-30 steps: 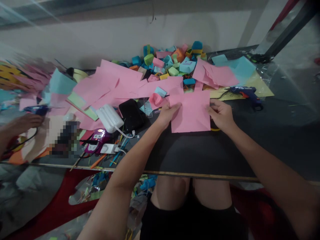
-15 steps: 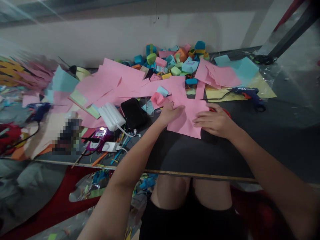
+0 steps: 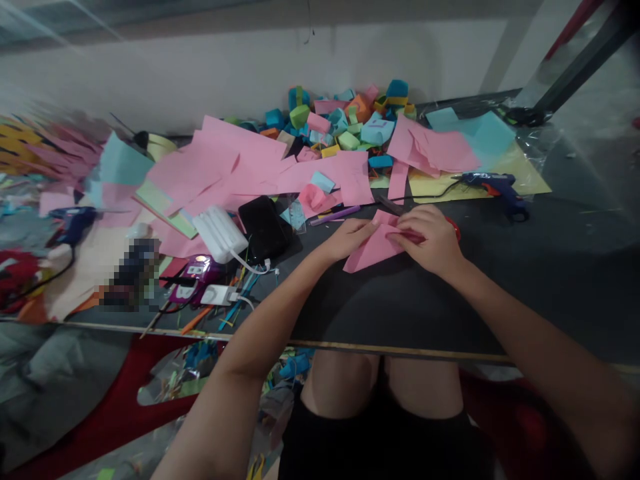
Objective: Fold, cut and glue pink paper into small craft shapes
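Note:
Between my hands a sheet of pink paper (image 3: 373,250) is folded over, its lower left corner pointing toward me. My left hand (image 3: 347,239) grips the left edge of the paper, thumb on top. With thumb and fingers, my right hand (image 3: 430,239) pinches the paper's right side. Red scissor handles (image 3: 454,230) show partly behind my right hand; their dark blades (image 3: 390,204) poke out beyond the paper. A purple pen (image 3: 335,215) lies just past my left hand, beside a curled pink paper piece (image 3: 313,199).
Pink sheets (image 3: 215,160) and a heap of small coloured paper pieces (image 3: 345,123) line the wall. A blue glue gun (image 3: 500,190) rests at the right on yellow paper (image 3: 530,173). A black phone (image 3: 263,227), a white power bank (image 3: 220,233) and cables lie to the left.
The pink sheet lay flat under my hands and is now folded over. My right hand has turned from lying flat to pinching it. The purple pen and scissor blades have come into view.

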A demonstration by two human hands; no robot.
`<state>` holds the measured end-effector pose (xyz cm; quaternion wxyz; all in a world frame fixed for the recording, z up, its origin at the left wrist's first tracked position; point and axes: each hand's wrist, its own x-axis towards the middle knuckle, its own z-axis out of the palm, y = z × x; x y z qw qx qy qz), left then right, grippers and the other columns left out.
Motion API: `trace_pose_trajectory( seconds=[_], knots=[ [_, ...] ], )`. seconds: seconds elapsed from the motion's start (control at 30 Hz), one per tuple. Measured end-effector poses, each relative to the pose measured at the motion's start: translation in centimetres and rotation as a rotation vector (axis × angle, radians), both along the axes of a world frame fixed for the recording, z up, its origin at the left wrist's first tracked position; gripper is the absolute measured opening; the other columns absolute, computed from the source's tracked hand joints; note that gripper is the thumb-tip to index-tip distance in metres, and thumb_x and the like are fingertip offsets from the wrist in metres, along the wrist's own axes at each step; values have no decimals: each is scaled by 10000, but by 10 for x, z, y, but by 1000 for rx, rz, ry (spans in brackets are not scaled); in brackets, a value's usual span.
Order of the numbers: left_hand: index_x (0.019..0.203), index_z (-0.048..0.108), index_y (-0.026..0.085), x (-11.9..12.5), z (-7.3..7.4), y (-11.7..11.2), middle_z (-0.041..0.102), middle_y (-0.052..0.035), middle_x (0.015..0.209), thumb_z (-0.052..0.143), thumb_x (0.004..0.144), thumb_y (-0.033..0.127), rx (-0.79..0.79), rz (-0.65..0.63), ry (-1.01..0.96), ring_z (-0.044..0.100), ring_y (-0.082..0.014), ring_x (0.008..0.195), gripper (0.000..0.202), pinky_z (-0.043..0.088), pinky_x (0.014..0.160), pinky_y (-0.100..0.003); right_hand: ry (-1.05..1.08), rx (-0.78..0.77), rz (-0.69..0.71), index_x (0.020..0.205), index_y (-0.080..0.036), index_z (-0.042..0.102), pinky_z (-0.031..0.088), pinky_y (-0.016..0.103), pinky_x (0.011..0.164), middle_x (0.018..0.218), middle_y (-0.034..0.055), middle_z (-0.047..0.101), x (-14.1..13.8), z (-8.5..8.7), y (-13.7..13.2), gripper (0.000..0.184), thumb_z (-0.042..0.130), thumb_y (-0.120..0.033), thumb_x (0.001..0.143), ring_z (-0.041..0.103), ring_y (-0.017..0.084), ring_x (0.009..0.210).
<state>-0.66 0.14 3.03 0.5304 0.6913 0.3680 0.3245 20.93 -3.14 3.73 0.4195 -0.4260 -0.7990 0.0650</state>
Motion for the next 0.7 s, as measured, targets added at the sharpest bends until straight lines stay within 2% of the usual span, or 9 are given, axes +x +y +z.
trace_pose_trajectory(
  seconds=[0.07,0.1,0.17,0.27,0.33,0.37,0.47,0.57,0.7],
  knots=[
    [587,494,196,1,1,-3,389,22,573,563,871,726,9,-15,6,336,-109,552,605,264,523,-283,50,19,-18,771,-266,719,523,472,941,1042,67,785,-3,2,-1,216,727,-456,874,706,274,1011],
    [588,491,198,2,1,-5,376,28,577,595,856,714,23,-25,27,325,-106,554,591,249,526,-283,64,5,-22,770,-263,712,525,471,939,1047,68,783,-3,3,-2,216,728,-452,871,710,275,1012],
    [590,494,197,3,3,-8,351,40,578,653,842,643,77,-41,92,298,-101,558,536,213,535,-284,100,-77,-31,788,-254,704,551,429,853,932,56,782,-3,3,-3,205,730,-442,866,728,250,893],
    [608,520,193,6,7,-12,341,47,573,619,885,528,162,-29,171,281,-101,563,446,187,555,-285,213,-219,-57,954,-249,715,563,367,750,822,19,763,-2,3,-5,236,777,-435,824,723,212,754],
    [600,513,195,7,9,-14,321,50,566,583,905,484,195,-18,191,267,-103,562,426,177,561,-287,251,-251,-54,1089,-254,715,569,367,772,872,21,778,-2,5,-7,338,791,-432,812,736,216,791],
    [593,505,196,8,10,-15,311,50,566,576,905,471,201,-19,194,263,-104,564,422,177,562,-288,235,-242,-46,1103,-261,724,567,379,801,901,28,787,-3,7,-8,330,778,-433,827,742,223,821],
    [590,507,199,10,9,-15,301,50,576,579,889,460,180,-38,189,259,-108,572,403,192,567,-286,106,-152,-29,945,-290,775,528,431,879,925,32,805,-5,13,-10,179,707,-449,894,743,241,862],
    [626,564,199,11,5,-13,335,44,592,575,883,475,146,-68,168,281,-111,581,377,228,575,-280,11,-69,-47,866,-308,784,475,454,912,887,12,810,-8,17,-13,202,661,-453,935,739,234,837],
    [636,587,201,10,3,-12,346,38,589,563,893,484,134,-101,166,299,-114,584,382,243,567,-273,5,-73,-32,876,-295,793,473,428,868,884,13,815,-10,19,-15,236,620,-430,962,740,221,804]
  ],
)
